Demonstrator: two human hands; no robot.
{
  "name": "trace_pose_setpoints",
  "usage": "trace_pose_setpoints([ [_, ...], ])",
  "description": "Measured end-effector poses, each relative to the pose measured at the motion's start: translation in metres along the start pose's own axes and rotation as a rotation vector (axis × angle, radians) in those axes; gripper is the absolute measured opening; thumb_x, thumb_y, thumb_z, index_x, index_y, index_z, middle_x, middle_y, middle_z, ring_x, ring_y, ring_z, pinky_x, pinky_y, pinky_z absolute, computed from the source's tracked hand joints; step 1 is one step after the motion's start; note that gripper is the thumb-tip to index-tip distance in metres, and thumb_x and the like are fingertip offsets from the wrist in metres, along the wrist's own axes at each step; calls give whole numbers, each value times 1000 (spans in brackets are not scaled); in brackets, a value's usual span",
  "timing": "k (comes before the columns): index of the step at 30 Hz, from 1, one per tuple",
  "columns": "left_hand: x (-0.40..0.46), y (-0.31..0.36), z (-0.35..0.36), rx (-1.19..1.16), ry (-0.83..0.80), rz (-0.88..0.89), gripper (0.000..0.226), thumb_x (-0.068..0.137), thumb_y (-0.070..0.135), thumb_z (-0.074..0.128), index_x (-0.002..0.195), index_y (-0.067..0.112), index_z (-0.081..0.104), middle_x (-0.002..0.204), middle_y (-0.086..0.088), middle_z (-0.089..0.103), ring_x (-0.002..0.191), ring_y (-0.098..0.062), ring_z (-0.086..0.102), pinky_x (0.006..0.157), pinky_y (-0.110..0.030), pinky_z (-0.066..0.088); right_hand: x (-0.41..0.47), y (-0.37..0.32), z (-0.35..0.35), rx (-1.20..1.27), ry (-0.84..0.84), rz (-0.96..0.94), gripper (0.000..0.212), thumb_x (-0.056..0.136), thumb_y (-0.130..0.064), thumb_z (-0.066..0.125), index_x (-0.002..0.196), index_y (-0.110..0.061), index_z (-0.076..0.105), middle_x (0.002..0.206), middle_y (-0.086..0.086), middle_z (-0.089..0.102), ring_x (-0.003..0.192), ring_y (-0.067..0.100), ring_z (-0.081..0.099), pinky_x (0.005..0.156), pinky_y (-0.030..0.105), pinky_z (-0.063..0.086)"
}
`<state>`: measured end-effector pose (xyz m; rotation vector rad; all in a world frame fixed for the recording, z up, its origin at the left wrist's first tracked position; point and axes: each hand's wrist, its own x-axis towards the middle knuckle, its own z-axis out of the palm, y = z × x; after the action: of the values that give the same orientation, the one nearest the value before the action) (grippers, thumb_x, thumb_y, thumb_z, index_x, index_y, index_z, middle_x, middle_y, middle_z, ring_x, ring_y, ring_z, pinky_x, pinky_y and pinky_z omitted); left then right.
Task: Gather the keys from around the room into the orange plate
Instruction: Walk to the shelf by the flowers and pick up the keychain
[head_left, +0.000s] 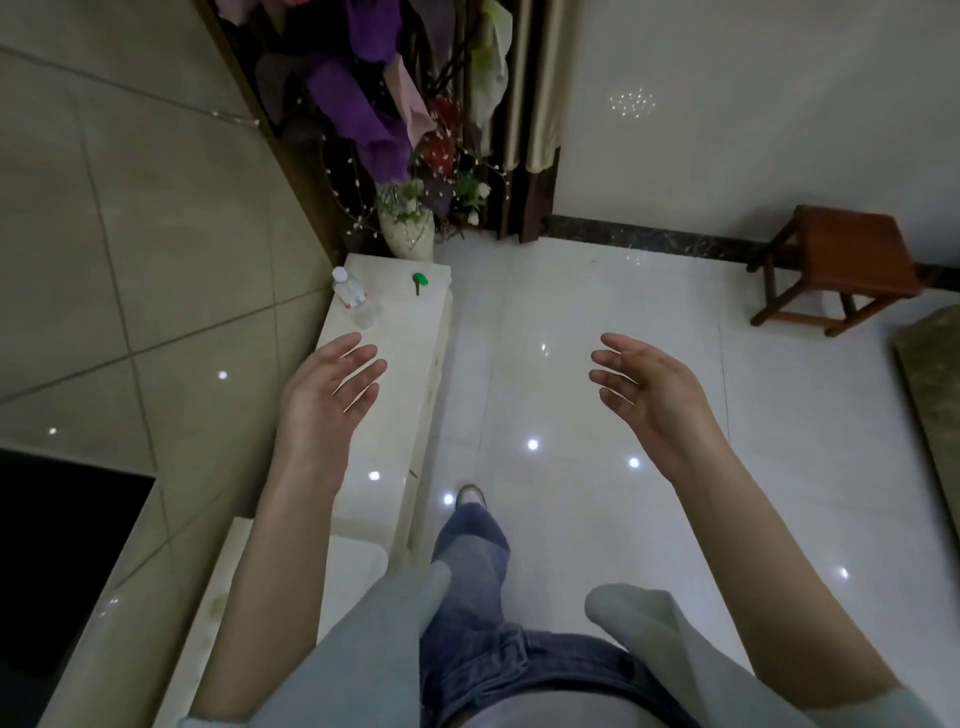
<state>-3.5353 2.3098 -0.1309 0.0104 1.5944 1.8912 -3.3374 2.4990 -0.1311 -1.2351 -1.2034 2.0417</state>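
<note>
A key with a green head (418, 282) lies on the far end of a low white marble ledge (410, 358), near its right edge. My left hand (327, 395) hovers open over the middle of the ledge, well short of the key, with nothing in it. Out over the white floor, my right hand (649, 395) is open too, palm turned inward and empty. The orange plate is not in view.
A clear plastic bottle (352, 296) lies on the ledge left of the key. A white vase with flowers (406, 228) stands past the ledge's end. A wooden stool (841, 265) is at the right wall. Glossy floor tiles (597, 322) stretch ahead; a tiled wall is on the left.
</note>
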Motion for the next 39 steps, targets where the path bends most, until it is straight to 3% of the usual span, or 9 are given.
trace_pose_setpoints([
  [5,71,35,14,-1,20,10,23,91,12,42,96,22,62,96,2,66,90,-12,65,79,-23,46,71,-28,49,13,-30,25,21,93,-12,47,96,-18,67,84,-2,70,71,9,68,65,19,53],
  [19,160,61,37,-62,174,-16,22,89,12,46,97,21,64,95,4,69,88,-10,68,81,-23,47,196,-75,93,-40,-107,68,22,96,-13,43,97,-19,65,91,1,67,76,12,66,65,18,51],
  [28,204,59,100,-168,377,80,28,90,9,38,94,21,63,98,1,65,91,-11,64,90,-27,45,310,-130,104,-159,-320,113,21,91,-8,48,93,-17,67,80,-2,71,66,8,67,59,17,52],
  [36,218,35,145,-267,574,157,23,90,15,45,100,22,64,101,2,68,91,-10,69,81,-26,46,386,-155,120,-374,-525,159,21,92,-8,49,91,-20,67,81,-1,69,65,7,67,62,17,54],
  [39,212,17,152,-276,670,150,24,91,12,44,95,22,66,91,5,73,89,-11,70,81,-27,47,404,-146,132,-428,-583,206,21,92,-6,48,96,-15,66,82,0,68,63,8,66,59,17,53],
])
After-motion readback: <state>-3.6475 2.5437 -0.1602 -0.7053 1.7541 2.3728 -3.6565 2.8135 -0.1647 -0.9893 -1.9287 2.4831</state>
